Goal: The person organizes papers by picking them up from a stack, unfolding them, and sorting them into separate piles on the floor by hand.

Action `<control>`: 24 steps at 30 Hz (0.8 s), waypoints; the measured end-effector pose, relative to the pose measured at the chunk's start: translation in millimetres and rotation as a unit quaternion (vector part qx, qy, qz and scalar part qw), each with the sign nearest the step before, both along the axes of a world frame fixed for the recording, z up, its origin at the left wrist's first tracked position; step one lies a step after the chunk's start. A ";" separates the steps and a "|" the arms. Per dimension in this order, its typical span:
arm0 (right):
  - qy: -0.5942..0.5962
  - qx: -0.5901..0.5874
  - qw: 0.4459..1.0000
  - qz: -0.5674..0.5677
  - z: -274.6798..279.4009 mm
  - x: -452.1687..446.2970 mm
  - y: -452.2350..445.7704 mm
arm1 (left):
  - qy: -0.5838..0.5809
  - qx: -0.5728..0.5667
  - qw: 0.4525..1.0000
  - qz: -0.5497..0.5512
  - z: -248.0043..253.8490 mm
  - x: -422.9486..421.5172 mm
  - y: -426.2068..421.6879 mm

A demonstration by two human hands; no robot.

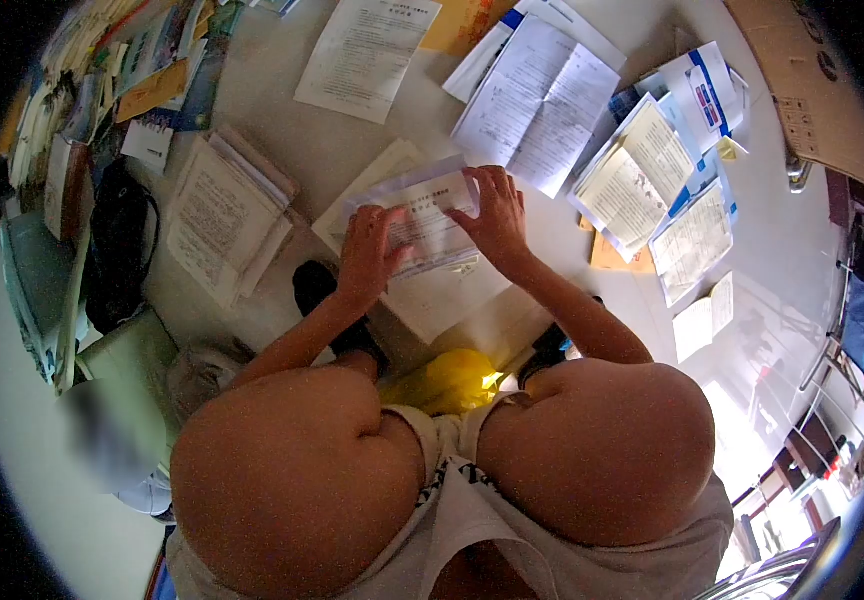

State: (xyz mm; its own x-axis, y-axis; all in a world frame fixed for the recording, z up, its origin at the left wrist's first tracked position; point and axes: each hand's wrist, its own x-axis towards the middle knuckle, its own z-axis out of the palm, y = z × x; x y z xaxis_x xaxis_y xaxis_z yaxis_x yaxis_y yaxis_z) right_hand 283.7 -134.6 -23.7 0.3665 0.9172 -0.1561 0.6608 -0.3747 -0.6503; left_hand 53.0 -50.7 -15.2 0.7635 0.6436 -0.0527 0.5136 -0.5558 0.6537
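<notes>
Printed paper: the landmark, a lettered sheet with a see-through border [430, 212], lies between the two hands, over a loose pile of papers [432, 312] that shows out on the near side.
Left hand: the left hand [370, 250] holds the paper's left end, fingers curled, thumb near its lower edge.
Right hand: the right hand [497, 218] holds the paper's right end, thumb on the face, fingers bent at the upper corner; how firm either grip is, I cannot tell.
Left of the paper: a handwritten-looking stack [220, 222], a black bag [120, 245] farther out, and crowded books [62, 110] beyond.
Beyond the paper: a text sheet [367, 58], with an orange envelope [470, 22] beside it.
Right of the paper: a creased sheet [540, 105] just up and over, then an open booklet [637, 175] and, farthest, a cardboard box [817, 90].
Near side of the paper: a yellow bag [442, 382], close to the person's legs.
</notes>
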 end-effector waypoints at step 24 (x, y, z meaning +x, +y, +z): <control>0.050 0.325 0.944 -0.010 28.2 20.0 -63.5 | -0.086 -0.062 0.994 0.016 42.3 -11.1 -3.8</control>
State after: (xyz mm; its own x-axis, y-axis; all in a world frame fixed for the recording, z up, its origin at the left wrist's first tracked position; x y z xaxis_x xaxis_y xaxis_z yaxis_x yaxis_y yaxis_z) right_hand 303.7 -198.1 4.5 0.3987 0.8238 0.4030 0.5815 0.1127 -0.8057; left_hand 41.9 -54.5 27.0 0.7468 0.6650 -0.0047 0.4055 -0.4498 0.7958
